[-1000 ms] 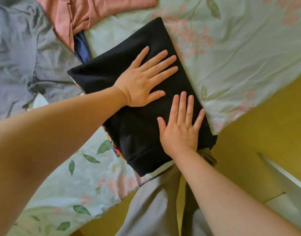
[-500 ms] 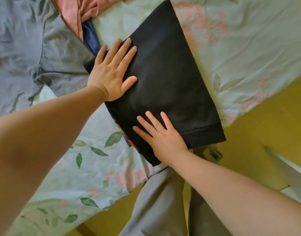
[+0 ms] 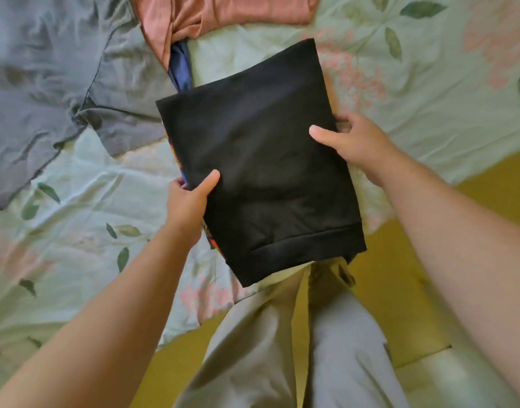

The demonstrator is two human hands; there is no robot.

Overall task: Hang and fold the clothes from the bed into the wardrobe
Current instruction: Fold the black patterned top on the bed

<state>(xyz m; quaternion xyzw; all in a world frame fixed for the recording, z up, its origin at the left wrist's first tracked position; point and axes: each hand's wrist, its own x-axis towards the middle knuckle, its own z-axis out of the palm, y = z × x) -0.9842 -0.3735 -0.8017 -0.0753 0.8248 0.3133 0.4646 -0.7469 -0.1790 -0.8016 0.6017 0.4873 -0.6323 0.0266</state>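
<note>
Black garment, one, folded, left grip and right grip pinching its sides

Folded black garment held at both side edges over the bed.

The left hand grips the black garment at its left edge, thumb on top; the right hand grips the right edge likewise. A grey garment, a pink garment and a strip of blue cloth lie on the floral bedsheet beyond.
</note>
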